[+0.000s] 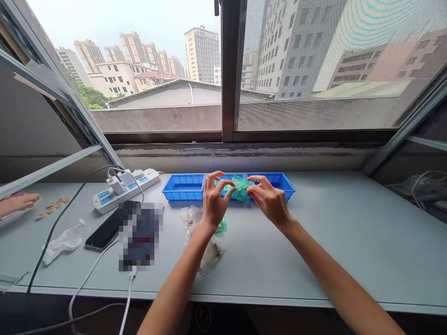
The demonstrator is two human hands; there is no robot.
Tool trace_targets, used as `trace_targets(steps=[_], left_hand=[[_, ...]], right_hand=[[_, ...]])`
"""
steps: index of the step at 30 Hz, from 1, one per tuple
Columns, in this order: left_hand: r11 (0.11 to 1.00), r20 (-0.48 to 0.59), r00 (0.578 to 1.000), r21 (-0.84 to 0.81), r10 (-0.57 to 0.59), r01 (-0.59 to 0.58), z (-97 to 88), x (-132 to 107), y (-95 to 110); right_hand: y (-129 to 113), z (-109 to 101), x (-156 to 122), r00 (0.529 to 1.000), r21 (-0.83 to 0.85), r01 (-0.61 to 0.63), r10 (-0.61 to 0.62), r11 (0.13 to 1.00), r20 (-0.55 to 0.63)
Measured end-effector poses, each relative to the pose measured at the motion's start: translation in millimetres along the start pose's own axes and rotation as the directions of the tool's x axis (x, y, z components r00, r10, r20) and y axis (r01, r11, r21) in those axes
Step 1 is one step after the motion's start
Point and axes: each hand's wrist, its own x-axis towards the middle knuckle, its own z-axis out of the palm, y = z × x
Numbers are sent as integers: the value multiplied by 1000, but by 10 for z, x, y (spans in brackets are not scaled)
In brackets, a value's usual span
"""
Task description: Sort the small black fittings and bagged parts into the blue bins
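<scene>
Both my hands are raised over the grey table, just in front of a blue plastic tray [181, 188]. My left hand [213, 202] and my right hand [268, 200] pinch between them a small green part in a clear plastic bag [239, 188]. Fingers of each hand are closed on the bag's edges. Under my left wrist lie more clear bags [195, 221], one with a green piece showing [221, 226].
A white power strip [125, 188] with plugs and cables sits at the left, beside a black phone [103, 232] and a crumpled clear bag [63, 242]. Another person's hand [17, 203] rests at the far left near small brown pieces [52, 207]. A window sill runs behind the tray.
</scene>
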Motion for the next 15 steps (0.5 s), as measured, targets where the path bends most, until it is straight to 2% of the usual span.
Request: trace_targets(steps=[3, 5, 8, 10, 11, 13, 15], left_hand=[[999, -29, 999, -45, -26, 25, -2, 2, 5], [994, -43, 997, -91, -65, 61, -3, 8, 13], [971, -16, 986, -178, -164, 159, 13, 15, 25], [933, 39, 962, -236, -270, 272, 36, 17, 23], [907, 66, 943, -260, -327, 333, 48, 17, 17], [852, 92, 899, -290, -429, 436, 68, 17, -8], [812, 66, 856, -285, -513, 509, 79, 18, -47]], right_hand=[[-6, 18, -5, 999, 102, -4, 8, 995, -42], [-31, 40, -2, 991, 259, -101, 119, 961, -55], [-103, 76, 19, 937, 533, -300, 349, 791, 11], [-150, 94, 38, 902, 631, -379, 423, 677, 88], [-164, 99, 46, 892, 649, -398, 438, 648, 109], [-163, 102, 57, 885, 635, -407, 455, 656, 98], [-122, 98, 57, 891, 552, -391, 454, 736, 25]])
